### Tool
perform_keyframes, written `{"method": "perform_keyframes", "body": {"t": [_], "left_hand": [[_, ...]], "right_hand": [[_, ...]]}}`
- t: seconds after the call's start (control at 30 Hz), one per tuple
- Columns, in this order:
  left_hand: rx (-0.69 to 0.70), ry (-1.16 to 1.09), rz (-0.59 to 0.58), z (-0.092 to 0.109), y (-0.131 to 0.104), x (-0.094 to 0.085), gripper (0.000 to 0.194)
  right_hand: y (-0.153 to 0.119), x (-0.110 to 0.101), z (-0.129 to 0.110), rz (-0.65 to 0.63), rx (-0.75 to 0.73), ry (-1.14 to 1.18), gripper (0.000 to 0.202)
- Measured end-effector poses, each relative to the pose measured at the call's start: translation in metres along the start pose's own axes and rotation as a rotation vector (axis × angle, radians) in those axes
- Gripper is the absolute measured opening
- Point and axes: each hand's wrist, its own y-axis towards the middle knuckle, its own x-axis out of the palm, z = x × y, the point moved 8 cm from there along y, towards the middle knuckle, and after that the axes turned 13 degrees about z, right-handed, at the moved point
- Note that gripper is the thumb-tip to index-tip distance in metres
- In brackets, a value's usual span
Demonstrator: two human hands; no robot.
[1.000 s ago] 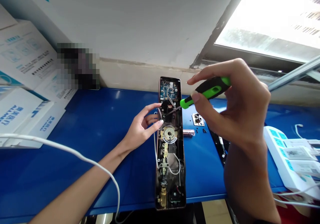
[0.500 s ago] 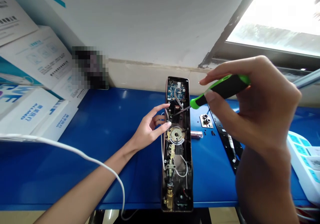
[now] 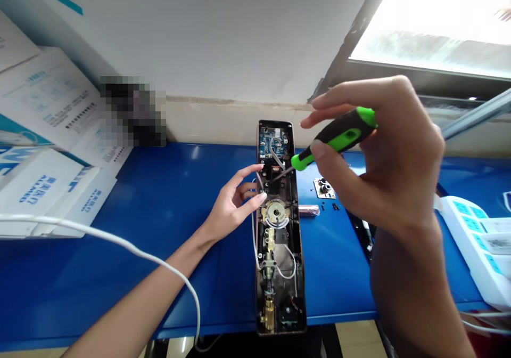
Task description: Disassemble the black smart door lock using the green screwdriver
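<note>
A long dark electronic door lock housing [image 3: 300, 289], its inside exposed, lies lengthwise on the blue table. It contains a blue circuit board [image 3: 274, 142], a round metal spindle plate [image 3: 276, 213] and a brass cylinder [image 3: 270, 315]. My left hand [image 3: 235, 203] grips the housing's left rim, with index finger and thumb apart over the edge by a thin wire. My right hand [image 3: 383, 155] is closed round a green and black screwdriver [image 3: 339, 137]. Its shaft slants down to the left into the housing, with the tip between my left index finger and thumb; what the tip touches is too small to tell.
Right of the housing lie a small metal plate with a mechanism [image 3: 324, 188], loose black screws [image 3: 335, 206] and a wrapped cylinder [image 3: 308, 210]. A white power strip [image 3: 471, 241] sits farther right. White boxes [image 3: 48, 193] and a white cable [image 3: 131, 247] occupy the left.
The view has shifted slightly, moving most things a little left. The screwdriver handle has turned in my right hand, showing a green inset. My left hand stays at the housing's left rim.
</note>
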Motion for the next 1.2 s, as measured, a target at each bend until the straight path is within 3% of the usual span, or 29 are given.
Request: {"method": "perform_keyframes", "body": {"t": [0.1,0.3,0.57,0.77,1.0,1.2], "left_hand": [[0.012,0.01,0.004,-0.0002,0.0002,-0.0003,0.053],[0.017,-0.013,-0.004,-0.0003,-0.0001,0.0012,0.052],[0.009,-0.011,-0.005,-0.0018,-0.0004,0.0002,0.052],[-0.002,-0.04,-0.015,-0.0016,0.0001,0.0018,0.053],[-0.004,-0.013,-0.008,-0.0014,0.0,0.0007,0.053],[-0.014,-0.015,-0.008,-0.0018,-0.0003,0.0007,0.053]], "right_hand": [[0.0012,0.0017,-0.0006,-0.009,-0.047,0.005,0.043],[0.0,0.0034,0.0053,0.009,0.022,-0.063,0.038],[-0.0008,0.0074,0.0042,-0.022,0.005,0.035,0.062],[-0.0026,0.0063,0.0052,0.025,0.045,-0.032,0.049],[-0.0017,0.0097,0.0031,-0.033,-0.005,0.032,0.074],[-0.0025,0.009,0.0045,-0.008,0.014,-0.045,0.057]]}}
